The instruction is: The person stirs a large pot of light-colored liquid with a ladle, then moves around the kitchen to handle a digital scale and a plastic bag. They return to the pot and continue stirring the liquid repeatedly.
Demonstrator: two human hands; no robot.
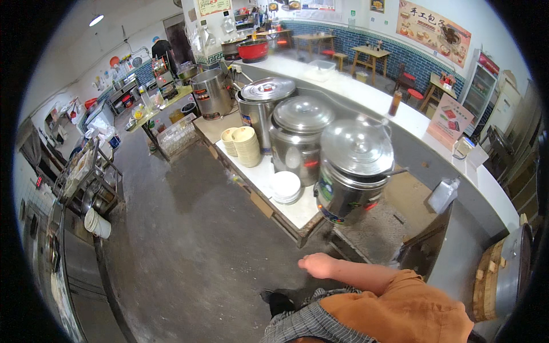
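My right hand (317, 265) is curled closed at the lower middle, with nothing visible in it, below the near corner of a white-topped work table (304, 213). My left hand is out of view. On the table stands a large steel pot (354, 195) with a domed lid (357, 148) and a handle sticking out at its right. Beside it are a second lidded steel pot (296, 150) and a third (257, 113). A stack of white plates (285, 187) and stacks of cream bowls (246, 148) sit along the table's near edge.
A long white counter (360, 94) curves behind the pots, bearing a sauce bottle (395, 103) and a red pot (253, 50). Bamboo steamers (487, 278) stand at the lower right. A white bucket (98, 224) is on the floor at left. Another person (162, 48) stands far back.
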